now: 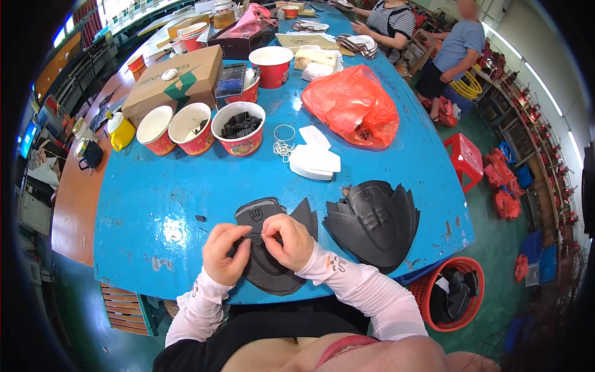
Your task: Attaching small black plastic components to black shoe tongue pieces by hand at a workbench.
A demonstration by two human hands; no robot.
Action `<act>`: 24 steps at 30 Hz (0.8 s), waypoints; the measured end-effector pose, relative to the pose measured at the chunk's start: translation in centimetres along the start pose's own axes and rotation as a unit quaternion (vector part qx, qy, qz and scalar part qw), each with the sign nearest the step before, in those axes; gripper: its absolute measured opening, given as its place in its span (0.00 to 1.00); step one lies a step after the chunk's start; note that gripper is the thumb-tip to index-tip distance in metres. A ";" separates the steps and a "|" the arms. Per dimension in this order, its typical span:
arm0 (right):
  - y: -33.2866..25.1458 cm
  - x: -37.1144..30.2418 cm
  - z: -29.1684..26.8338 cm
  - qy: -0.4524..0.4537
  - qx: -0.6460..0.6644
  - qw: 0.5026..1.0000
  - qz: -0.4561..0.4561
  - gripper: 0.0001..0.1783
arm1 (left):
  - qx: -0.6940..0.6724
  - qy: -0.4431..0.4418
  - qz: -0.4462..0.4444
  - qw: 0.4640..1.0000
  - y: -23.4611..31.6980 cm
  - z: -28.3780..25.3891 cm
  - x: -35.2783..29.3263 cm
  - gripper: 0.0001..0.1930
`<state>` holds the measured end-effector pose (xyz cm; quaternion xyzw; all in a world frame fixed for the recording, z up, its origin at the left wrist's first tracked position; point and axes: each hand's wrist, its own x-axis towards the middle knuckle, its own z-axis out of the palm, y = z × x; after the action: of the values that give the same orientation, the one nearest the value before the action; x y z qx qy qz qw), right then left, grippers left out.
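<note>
My left hand (227,253) and my right hand (289,242) meet just above a flat black shoe upper piece (273,282) near the table's front edge. Thumb and fingers of each are pinched together, close to each other. Whatever they hold is too small or hidden to make out. To the right lies a stack of black shoe upper pieces (375,226) with jagged, fanned edges. A tiny black piece (200,218) rests on the table left of my hands. Farther back stands a paper bowl (238,129) full of small black pieces.
Two more paper bowls (155,127), a cardboard box (176,80) and a yellow bottle (119,130) stand back left on the blue table (155,198). White pads (315,162) and a red plastic bag (353,105) lie beyond. An orange basket (427,297) sits right, below the edge. Two people are farther off.
</note>
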<state>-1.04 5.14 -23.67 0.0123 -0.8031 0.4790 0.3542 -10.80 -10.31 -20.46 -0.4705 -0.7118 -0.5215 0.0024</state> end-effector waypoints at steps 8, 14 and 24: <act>0.1 -0.4 -0.5 -0.044 -0.002 0.999 0.001 0.15 | 0.011 -0.020 0.020 1.000 -0.9 0.4 0.4 0.12; -1.0 -0.5 0.0 -0.052 0.076 0.987 0.129 0.13 | 0.016 -0.042 0.013 0.999 -1.0 -0.6 0.4 0.12; -0.4 -0.6 -0.5 -0.074 0.088 0.983 0.141 0.14 | -0.013 -0.073 -0.027 0.997 -2.1 -0.1 0.7 0.14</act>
<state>-0.19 5.11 -23.57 -0.0344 -0.7756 0.5903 0.2207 -12.62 -9.95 -21.63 -0.4883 -0.7152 -0.4952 -0.0698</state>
